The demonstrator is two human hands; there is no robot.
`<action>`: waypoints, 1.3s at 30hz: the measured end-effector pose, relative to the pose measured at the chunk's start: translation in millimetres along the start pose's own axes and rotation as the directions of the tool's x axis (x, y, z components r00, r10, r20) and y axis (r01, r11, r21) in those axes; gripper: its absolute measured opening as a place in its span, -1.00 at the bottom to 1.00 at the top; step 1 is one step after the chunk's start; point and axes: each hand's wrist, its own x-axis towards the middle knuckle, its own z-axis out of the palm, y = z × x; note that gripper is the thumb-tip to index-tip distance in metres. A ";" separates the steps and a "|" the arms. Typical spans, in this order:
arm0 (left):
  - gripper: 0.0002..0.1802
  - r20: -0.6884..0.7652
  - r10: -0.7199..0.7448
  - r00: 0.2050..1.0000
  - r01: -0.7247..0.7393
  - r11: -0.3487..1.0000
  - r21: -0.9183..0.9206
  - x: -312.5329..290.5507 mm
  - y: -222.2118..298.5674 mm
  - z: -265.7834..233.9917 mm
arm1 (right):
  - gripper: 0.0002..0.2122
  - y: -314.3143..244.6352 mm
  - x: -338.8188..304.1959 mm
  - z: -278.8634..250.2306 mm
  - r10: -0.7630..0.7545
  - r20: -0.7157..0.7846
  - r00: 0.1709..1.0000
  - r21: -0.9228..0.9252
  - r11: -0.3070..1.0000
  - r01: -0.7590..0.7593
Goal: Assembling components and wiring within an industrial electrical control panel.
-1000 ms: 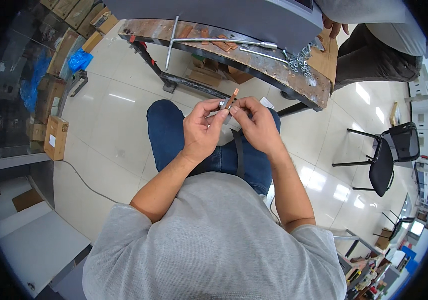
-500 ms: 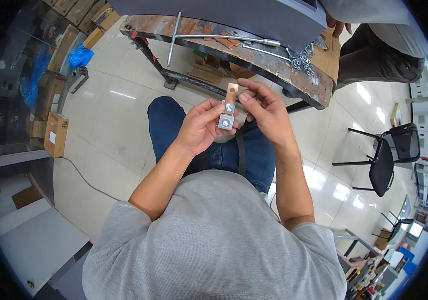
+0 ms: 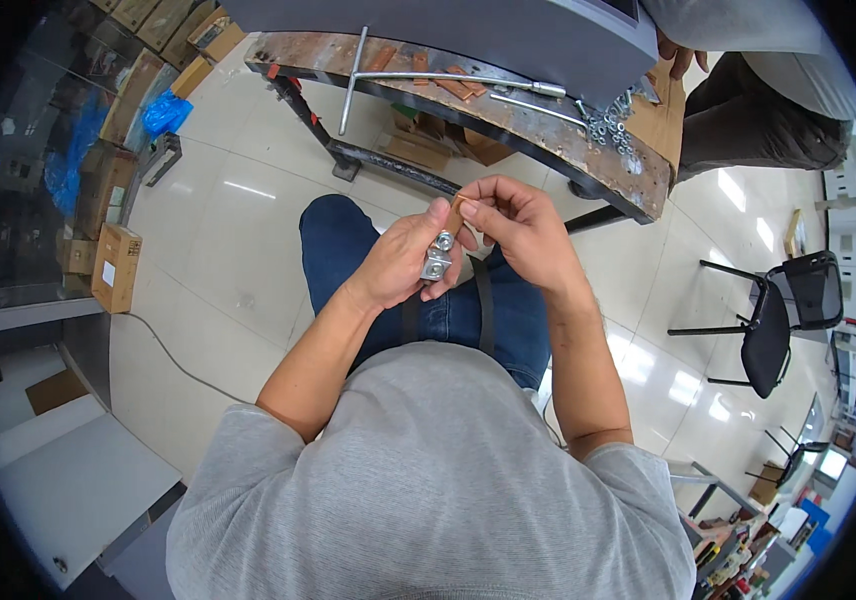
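Above my lap I hold a small copper busbar (image 3: pixel 456 216) with a silver metal clamp block (image 3: pixel 435 267) and a bolt (image 3: pixel 444 241) fastened to its lower part. My left hand (image 3: pixel 398 260) is closed around the lower end, its thumb along the side and its fingers behind the block. My right hand (image 3: pixel 526 232) pinches the upper end of the copper between thumb and forefinger. The fingers cover much of the strip, and the hole in its top end is hidden.
A worn bench (image 3: pixel 293 50) stands ahead, bearing a T-handled socket wrench (image 3: pixel 458 78), a metal rod (image 3: pixel 538 108), copper strips (image 3: pixel 456 85), loose nuts and bolts (image 3: pixel 608 130) and a large grey cabinet (image 3: pixel 468 35). A person (image 3: pixel 763 110) stands at far right. A black chair (image 3: pixel 768 340) is to the right.
The busbar has tilted and turned in my hands, moving slightly left and down. My right thumb and forefinger have closed on its upper end. My left thumb has shifted up off the bolt.
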 end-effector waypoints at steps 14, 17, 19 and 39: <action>-0.35 -0.218 0.051 0.975 -0.072 0.994 -0.087 -5.2 -10.0 0.0 | -0.81 11.8 13.1 17.5 0.097 -0.043 0.994 0.173 0.981 -0.088; -0.34 -0.271 0.158 0.950 -0.124 0.983 0.137 -3.5 -15.2 -0.5 | -0.81 14.1 9.4 18.2 0.102 -0.045 0.994 0.173 0.980 -0.093; -0.33 -0.291 0.252 0.923 -0.153 0.933 0.325 -4.4 -13.6 5.5 | -0.81 13.6 4.7 15.9 0.061 -0.025 0.998 0.197 0.979 -0.054; -0.58 -0.256 0.363 0.896 -0.205 0.849 0.487 -8.4 -14.0 -8.7 | -0.75 6.5 2.0 10.9 -0.080 -0.017 0.997 0.013 0.997 0.081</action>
